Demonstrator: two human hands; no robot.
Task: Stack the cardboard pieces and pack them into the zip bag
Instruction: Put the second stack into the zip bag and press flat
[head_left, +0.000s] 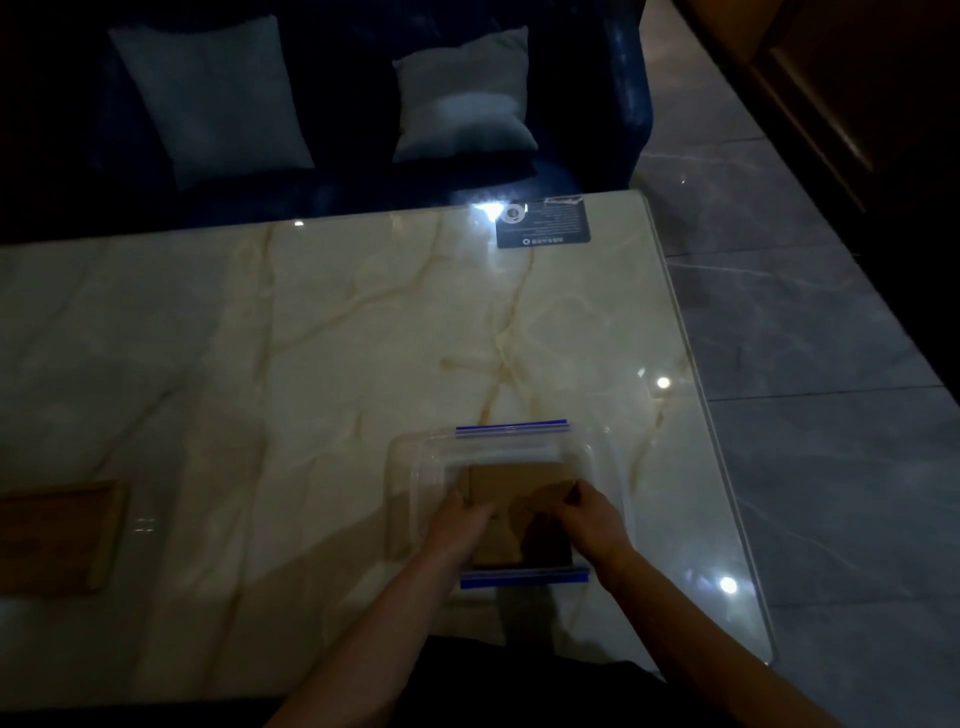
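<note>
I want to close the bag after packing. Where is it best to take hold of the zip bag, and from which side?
Probably pinch the near blue zip strip of the zip bag, coming from the person's side. It lies flat on the marble table, free of the cardboard stack where the left hand and right hand rest.
</note>
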